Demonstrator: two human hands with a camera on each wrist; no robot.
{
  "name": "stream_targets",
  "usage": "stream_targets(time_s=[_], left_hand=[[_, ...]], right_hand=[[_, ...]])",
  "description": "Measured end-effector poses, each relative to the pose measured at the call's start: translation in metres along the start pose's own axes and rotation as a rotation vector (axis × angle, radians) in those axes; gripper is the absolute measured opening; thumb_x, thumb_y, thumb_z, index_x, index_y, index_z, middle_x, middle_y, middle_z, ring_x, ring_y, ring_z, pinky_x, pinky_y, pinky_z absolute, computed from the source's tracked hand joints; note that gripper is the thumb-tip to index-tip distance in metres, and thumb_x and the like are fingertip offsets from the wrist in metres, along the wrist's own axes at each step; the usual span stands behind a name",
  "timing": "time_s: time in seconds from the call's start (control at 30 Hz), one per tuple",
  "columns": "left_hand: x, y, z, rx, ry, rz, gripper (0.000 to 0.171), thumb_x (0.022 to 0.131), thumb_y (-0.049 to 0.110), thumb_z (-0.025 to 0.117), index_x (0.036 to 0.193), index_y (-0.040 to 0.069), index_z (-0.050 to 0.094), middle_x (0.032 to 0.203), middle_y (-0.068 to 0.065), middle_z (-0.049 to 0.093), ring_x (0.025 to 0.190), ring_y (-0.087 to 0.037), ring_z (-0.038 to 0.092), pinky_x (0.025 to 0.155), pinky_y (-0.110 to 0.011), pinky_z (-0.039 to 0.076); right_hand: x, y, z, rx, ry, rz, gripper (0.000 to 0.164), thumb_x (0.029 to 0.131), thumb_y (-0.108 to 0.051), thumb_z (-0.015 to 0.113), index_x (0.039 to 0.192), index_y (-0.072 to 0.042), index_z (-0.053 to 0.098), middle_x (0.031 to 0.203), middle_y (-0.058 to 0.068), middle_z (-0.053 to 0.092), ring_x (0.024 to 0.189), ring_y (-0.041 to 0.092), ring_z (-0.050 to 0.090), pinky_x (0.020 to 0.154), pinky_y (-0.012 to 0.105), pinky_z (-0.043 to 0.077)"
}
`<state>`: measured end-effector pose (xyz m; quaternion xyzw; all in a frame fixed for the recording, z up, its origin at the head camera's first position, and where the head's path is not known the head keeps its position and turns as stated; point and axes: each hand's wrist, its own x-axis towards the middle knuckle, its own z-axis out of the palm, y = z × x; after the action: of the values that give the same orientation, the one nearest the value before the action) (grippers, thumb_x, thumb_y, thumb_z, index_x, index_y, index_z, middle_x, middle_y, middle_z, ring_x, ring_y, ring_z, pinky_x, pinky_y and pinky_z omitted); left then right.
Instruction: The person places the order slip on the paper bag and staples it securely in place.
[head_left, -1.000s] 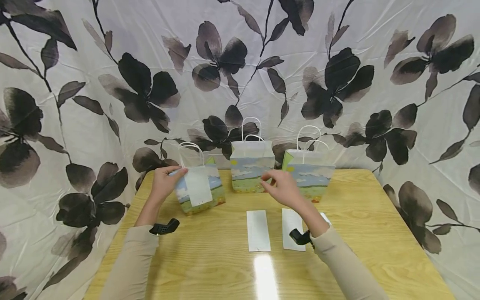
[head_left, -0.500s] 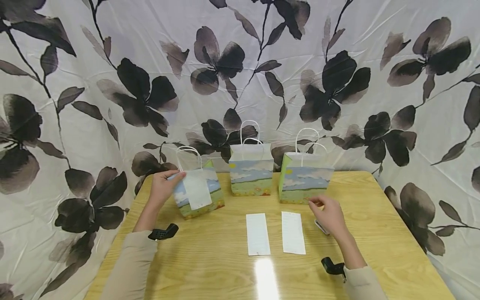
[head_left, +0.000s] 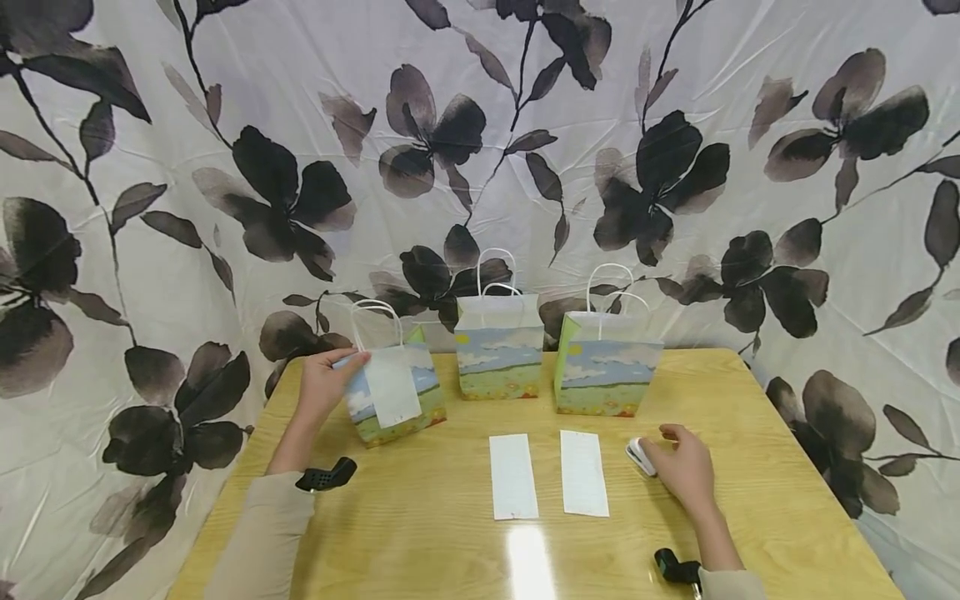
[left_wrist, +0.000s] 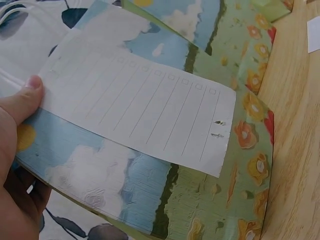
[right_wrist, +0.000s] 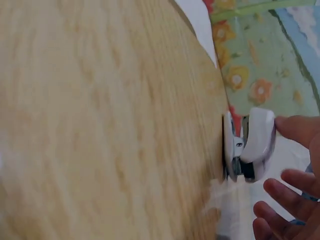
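Note:
My left hand (head_left: pixel 324 383) pinches a white lined checklist slip (head_left: pixel 393 390) against the front of a paper gift bag (head_left: pixel 433 392) with a landscape print. In the left wrist view, the thumb lies on the end of the slip (left_wrist: pixel 140 107) and the other fingers are behind the bag (left_wrist: pixel 95 175). At the right, my right hand (head_left: pixel 686 471) is beside a small white stapler (head_left: pixel 640 456). The right wrist view shows the thumb at the top of the stapler (right_wrist: pixel 257 145), with the other fingers apart from it. The stapler rests on the table.
Two more printed gift bags with white handles, one in the middle (head_left: pixel 498 358) and one at the right (head_left: pixel 609 375), stand along the back of the wooden table (head_left: pixel 420 517). Two paper slips, left (head_left: pixel 513 477) and right (head_left: pixel 584 473), lie before them. A floral cloth (head_left: pixel 555 208) hangs behind.
My right hand has moved from in front of the middle bag, rightward and toward me, to the stapler. My left hand keeps holding the slip on the left bag.

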<state>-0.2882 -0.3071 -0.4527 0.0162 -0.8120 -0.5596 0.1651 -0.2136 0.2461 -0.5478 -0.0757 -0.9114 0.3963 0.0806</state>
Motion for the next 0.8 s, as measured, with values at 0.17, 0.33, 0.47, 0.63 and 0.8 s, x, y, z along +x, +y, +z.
stream_targets(time_s=[0.17,0.33,0.47,0.63,0.8], left_hand=[[-0.004,-0.002,0.002,-0.019,0.015,0.031,0.038,0.086,0.028,0.076,0.110,-0.002,0.073,0.101,-0.018,0.067,0.071,-0.007,0.063,0.060,-0.020,0.052],[-0.002,-0.005,0.005,-0.028,0.041,0.056,0.036,0.086,0.027,0.077,0.106,-0.003,0.074,0.096,-0.014,0.068,0.071,-0.007,0.062,0.060,-0.019,0.051],[-0.001,-0.006,0.007,-0.029,0.055,0.072,0.037,0.085,0.028,0.078,0.104,-0.004,0.074,0.094,-0.011,0.068,0.072,-0.008,0.062,0.060,-0.019,0.051],[-0.003,-0.004,0.008,-0.020,0.062,0.053,0.038,0.085,0.029,0.078,0.104,-0.004,0.074,0.095,-0.010,0.067,0.072,-0.007,0.061,0.060,-0.018,0.050],[-0.007,-0.003,0.009,-0.006,0.060,0.049,0.039,0.086,0.028,0.077,0.106,-0.006,0.073,0.098,-0.012,0.067,0.077,-0.008,0.060,0.062,-0.018,0.049]], right_hand=[[-0.008,0.005,0.002,-0.045,0.002,0.006,0.066,0.085,-0.049,0.072,0.124,0.003,0.060,0.114,0.025,0.063,0.101,0.040,0.060,0.081,0.052,0.048],[-0.009,0.008,0.007,-0.098,-0.026,-0.025,0.054,0.083,-0.043,0.077,0.113,0.000,0.069,0.102,0.017,0.069,0.088,0.032,0.065,0.072,0.047,0.051],[-0.009,0.009,0.012,-0.081,-0.009,-0.027,0.046,0.083,-0.036,0.078,0.109,0.002,0.071,0.093,0.014,0.070,0.081,0.029,0.065,0.068,0.044,0.051],[-0.008,0.010,0.015,-0.051,-0.005,-0.009,0.044,0.083,-0.033,0.079,0.107,0.003,0.071,0.088,0.012,0.070,0.077,0.027,0.065,0.066,0.042,0.052],[-0.008,0.005,0.016,-0.008,0.014,-0.029,0.044,0.082,-0.033,0.079,0.106,0.003,0.071,0.091,0.014,0.070,0.080,0.028,0.065,0.068,0.042,0.052]])
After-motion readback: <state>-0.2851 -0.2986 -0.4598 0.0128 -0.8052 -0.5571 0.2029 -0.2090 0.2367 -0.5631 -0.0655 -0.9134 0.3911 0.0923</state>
